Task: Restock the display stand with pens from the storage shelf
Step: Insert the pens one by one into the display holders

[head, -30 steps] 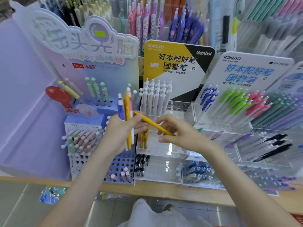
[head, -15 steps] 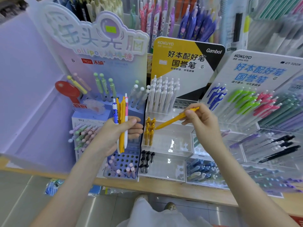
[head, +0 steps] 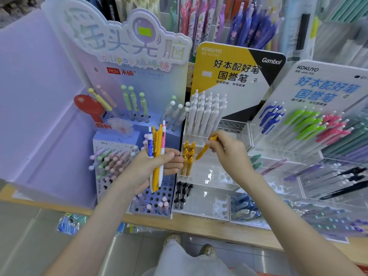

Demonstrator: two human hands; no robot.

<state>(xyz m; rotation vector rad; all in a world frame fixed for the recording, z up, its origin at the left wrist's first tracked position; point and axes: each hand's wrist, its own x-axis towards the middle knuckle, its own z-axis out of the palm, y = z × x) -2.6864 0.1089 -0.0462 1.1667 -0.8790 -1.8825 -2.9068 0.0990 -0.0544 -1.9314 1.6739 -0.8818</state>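
Gripping left hand: curled round upright pen bunch.
Pinching right hand: holds yellow pen, tip toward seven o'clock.
Yellow pen position: three o'clock of stocked pens in display stand.

bright, even, cool shop light; source out of frame, shadows faint and soft. white glare patches on clear trays. wide-angle bend at edges: lilac panel bows, pens at right edge smear into blur. hanging pens up top soft. yellow pen at centre fairly sharp.
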